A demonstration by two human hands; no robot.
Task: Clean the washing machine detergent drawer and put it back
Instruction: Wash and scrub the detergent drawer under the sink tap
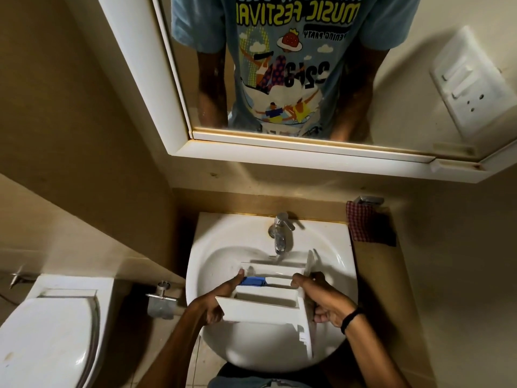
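Note:
The white detergent drawer is held over the white sink basin, its far end under the chrome tap, where water runs onto it. A blue insert sits in one of its middle compartments. My left hand grips the drawer's left side, thumb up along the edge next to the blue insert. My right hand, with a black band at the wrist, grips the right side by the front panel.
A white toilet with its lid down stands at the lower left, a chrome wall valve between it and the sink. A red checked cloth hangs right of the basin. A mirror cabinet juts out overhead.

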